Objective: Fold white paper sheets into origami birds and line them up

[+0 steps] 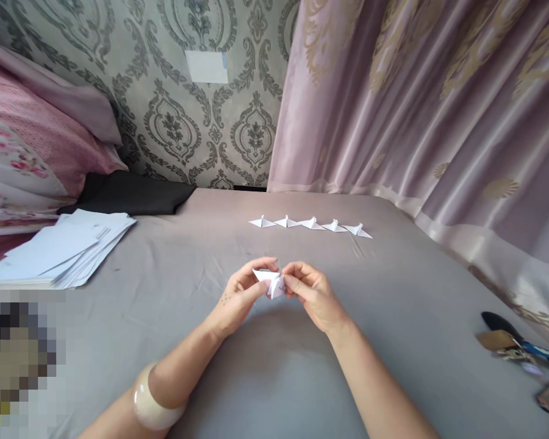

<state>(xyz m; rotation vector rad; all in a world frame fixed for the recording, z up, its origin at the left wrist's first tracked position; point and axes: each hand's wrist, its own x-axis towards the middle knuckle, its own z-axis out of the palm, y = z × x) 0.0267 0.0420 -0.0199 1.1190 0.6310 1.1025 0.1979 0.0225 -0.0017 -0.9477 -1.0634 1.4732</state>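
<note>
A small folded white paper crane point(274, 285) is held in the air above the grey sheet, between my two hands. My left hand point(246, 289) grips its left side, thumb in front and fingers behind, with one pointed wing sticking up to the left. My right hand point(310, 289) pinches its right side between thumb and fingers. Beyond the hands, a row of several folded paper cranes point(312, 224) stands on the sheet with wings spread, their tips close together or touching. A pale bangle point(158, 402) circles my left forearm.
A stack of white paper point(59, 250) lies at the left, beside a folded black cloth point(128, 192). Keys with a tan tag point(496, 340) and a blue strap lie at the right edge. Pink curtains point(370, 110) and a patterned wall point(210, 122) border the sheet-covered surface point(187, 238).
</note>
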